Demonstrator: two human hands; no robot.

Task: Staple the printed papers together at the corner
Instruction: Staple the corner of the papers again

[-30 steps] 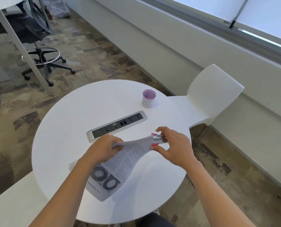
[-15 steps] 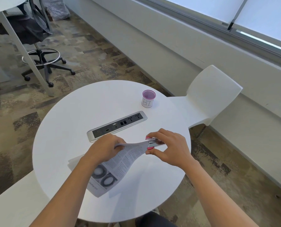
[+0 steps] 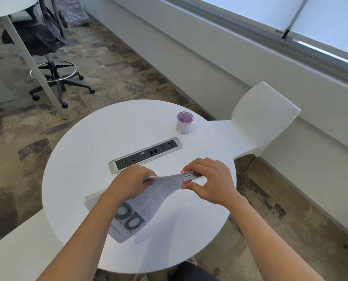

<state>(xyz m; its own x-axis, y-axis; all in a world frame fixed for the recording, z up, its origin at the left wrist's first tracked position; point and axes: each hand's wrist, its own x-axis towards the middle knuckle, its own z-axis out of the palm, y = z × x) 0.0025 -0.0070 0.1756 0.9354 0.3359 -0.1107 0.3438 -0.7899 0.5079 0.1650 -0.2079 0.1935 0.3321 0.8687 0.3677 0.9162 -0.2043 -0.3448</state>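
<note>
A small stack of printed papers [image 3: 146,201] with text and two ring pictures lies on the round white table [image 3: 88,151], its far corner lifted. My left hand [image 3: 129,182] pinches the papers' upper edge. My right hand [image 3: 208,183] is closed around a pink and silver stapler [image 3: 189,176], fingers on top and thumb below. The stapler's jaws sit over the lifted corner of the papers. Whether a staple is in the corner is hidden.
A grey power and socket strip [image 3: 146,155] is set into the table beyond my hands. A purple mesh cup [image 3: 184,122] labelled "BI" stands at the far side. A white chair [image 3: 258,118] is on the right, and a black office stool [image 3: 47,57] at the back left.
My right hand with the stapler has sunk slightly and its fingers have pressed closer together over the paper corner. My left hand keeps its hold.
</note>
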